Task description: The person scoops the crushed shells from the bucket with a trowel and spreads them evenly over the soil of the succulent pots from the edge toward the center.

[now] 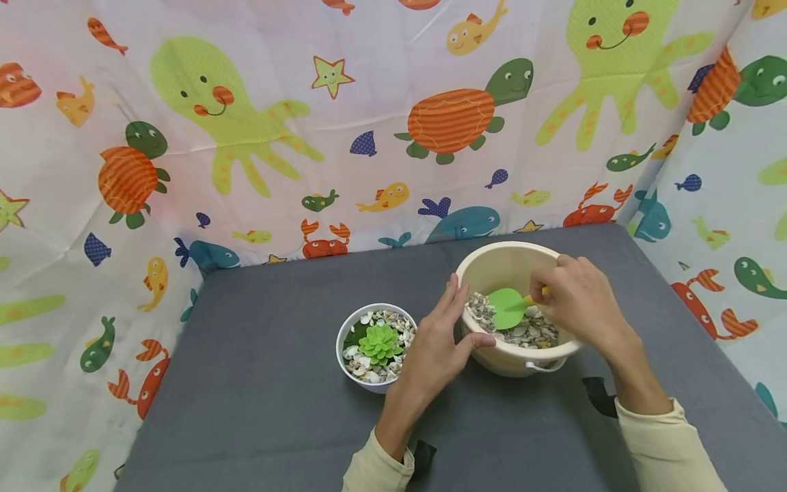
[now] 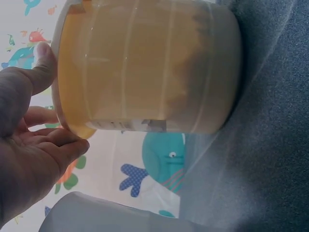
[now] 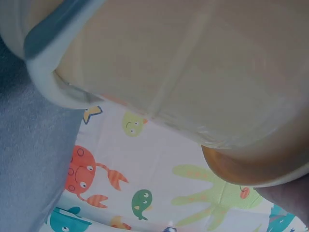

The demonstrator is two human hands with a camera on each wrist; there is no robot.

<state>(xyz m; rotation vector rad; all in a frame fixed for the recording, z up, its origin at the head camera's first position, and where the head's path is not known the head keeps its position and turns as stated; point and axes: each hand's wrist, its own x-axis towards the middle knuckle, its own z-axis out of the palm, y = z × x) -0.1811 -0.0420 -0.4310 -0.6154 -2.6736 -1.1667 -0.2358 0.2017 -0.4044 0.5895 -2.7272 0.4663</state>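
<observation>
My right hand [image 1: 581, 297] grips the yellow handle of a toy shovel with a green blade [image 1: 507, 309]. The blade lies against the shells [image 1: 535, 331] inside a cream bucket [image 1: 510, 362]. On the bucket's near left side, my left hand [image 1: 433, 342] rests its thumb and nearly straight fingers against the rim. In the left wrist view this hand [image 2: 34, 145] touches the bucket's rim, fingers spread. The bucket [image 3: 159, 63] fills much of the right wrist view, which hides the shovel. Left of my left hand stands a white pot [image 1: 363, 380] with a green succulent [image 1: 379, 343] among shells.
Both containers stand on a grey cloth-covered table [image 1: 264, 383]. A white handle [image 1: 546, 367] hangs at the bucket's front. Behind and beside the table hangs a curtain [image 1: 363, 164] printed with sea animals.
</observation>
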